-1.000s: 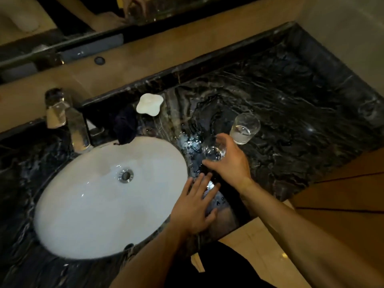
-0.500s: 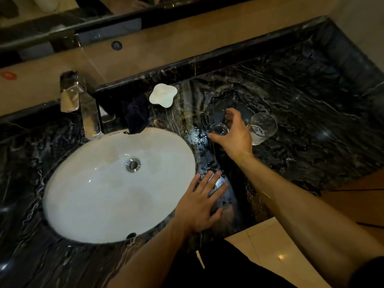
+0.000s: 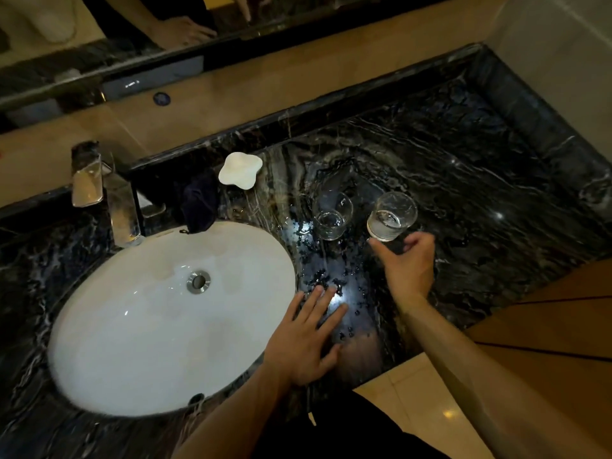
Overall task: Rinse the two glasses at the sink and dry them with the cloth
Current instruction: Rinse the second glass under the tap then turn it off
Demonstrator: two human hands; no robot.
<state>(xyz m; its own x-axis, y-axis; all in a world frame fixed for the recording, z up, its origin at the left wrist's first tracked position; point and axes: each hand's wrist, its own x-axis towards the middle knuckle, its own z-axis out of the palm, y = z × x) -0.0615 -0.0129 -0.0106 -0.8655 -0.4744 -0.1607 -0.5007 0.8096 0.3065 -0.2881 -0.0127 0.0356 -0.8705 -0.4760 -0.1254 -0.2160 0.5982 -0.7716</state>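
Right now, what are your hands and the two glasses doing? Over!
Left hand flat on wet counter. Right hand open, reaching for right glass. Left glass standing free. Dark cloth by faucet. Nothing blocking.

Am logging layout: sink [image 3: 99, 326] sitting at left in countertop [image 3: 463, 200]; faucet [image 3: 112, 207] standing behind it; cloth [image 3: 198, 207] lying at sink's back rim; dish [image 3: 240, 169] just behind cloth. Two glasses standing right of sink, left glass [image 3: 332, 215] beside right glass [image 3: 391, 216], apart.

counter [image 3: 463, 180]: black marble (wet) | on it: two glasses [image 3: 332, 215] [image 3: 391, 216], white dish [image 3: 240, 169], dark cloth [image 3: 198, 207], apparently
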